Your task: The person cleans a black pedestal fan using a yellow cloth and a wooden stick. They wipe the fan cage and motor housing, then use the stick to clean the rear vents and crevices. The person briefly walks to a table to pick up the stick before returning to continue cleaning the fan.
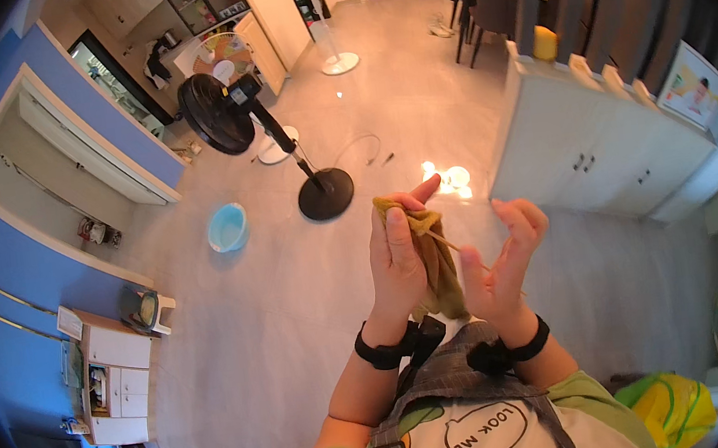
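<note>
In the middle of the head view, my left hand [398, 253] grips a mustard-coloured knitted or cloth piece [439, 274]. Its thumb presses on the upper part, and the index finger points up and right. The fabric hangs in folds between my wrists. A thin stick, possibly a knitting needle [444, 241], slants from the fabric down across my right hand [508, 260]. That hand's thumb and visible fingers are spread apart. The stick runs by the crook of the thumb, but whether hidden fingers hold it cannot be seen. Black bands circle both wrists.
Ahead stand a black pedestal fan [326, 194] and a white fan [341, 63]. A light-blue basin [227, 228] sits on the floor. White cabinets [601, 136] line the right. A yellow-green bag [669, 411] lies low right; a small white cabinet [120, 351] is at left.
</note>
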### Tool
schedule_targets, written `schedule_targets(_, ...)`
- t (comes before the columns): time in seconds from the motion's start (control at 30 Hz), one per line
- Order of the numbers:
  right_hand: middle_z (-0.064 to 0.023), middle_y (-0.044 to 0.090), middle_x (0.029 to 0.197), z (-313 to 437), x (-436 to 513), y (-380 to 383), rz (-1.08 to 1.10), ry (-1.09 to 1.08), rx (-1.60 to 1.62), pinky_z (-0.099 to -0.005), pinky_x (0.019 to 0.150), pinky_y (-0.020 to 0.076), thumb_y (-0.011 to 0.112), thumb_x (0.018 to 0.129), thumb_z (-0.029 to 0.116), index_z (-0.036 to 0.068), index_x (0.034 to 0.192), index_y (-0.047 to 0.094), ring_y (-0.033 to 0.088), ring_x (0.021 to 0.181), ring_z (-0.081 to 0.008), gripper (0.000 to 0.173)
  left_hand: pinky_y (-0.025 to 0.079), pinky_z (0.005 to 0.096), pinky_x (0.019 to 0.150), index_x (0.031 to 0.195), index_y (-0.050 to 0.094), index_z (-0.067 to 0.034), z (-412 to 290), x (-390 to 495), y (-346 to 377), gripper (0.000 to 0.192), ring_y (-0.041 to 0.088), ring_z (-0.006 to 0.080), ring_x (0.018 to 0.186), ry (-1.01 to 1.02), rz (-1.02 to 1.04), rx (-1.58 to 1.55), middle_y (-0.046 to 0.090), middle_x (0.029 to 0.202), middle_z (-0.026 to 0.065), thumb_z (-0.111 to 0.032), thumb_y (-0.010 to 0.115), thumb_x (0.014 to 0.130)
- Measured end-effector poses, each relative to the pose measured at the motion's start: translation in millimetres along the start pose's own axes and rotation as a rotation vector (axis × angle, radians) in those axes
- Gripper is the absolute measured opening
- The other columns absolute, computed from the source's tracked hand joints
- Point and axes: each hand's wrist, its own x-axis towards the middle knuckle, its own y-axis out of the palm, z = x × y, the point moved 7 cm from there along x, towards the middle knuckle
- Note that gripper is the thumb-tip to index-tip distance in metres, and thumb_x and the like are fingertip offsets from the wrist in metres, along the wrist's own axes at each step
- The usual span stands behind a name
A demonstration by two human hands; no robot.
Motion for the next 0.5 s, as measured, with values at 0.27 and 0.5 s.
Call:
schedule_targets(0.27,-0.021,0.053,0.131,-179.7,99.6,215.8,0.527,0.267,0.686,-0.0386,0.095,0.0488,0.057,0.098,0.017,0.001,0.141,0.038,0.061,0.11,-0.0329,0.05,0.027,0.0431,0.118,0.115,0.051,-0.005,82.6,188.3,-72.2,0.035,0.029,0.0316,0.149,0.134,-0.164,0.153,0.032,0.155,0.0301,-0.033,0.032,0.111)
schedule_targets(0.5,-0.013,0.064,0.11,-270.5,155.2,368.6,0.702,0.449,0.864,-0.0325,0.085,0.0501,0.052,0.104,0.028,0.002,0.127,0.048,0.064,0.096,-0.0219,0.035,0.043,0.0305,0.105,0.149,0.031,-0.001,147.1,307.2,-170.9,0.052,0.049,0.0178,0.125,0.097,-0.407,0.253,0.021,0.164,0.016,-0.036,0.033,0.111)
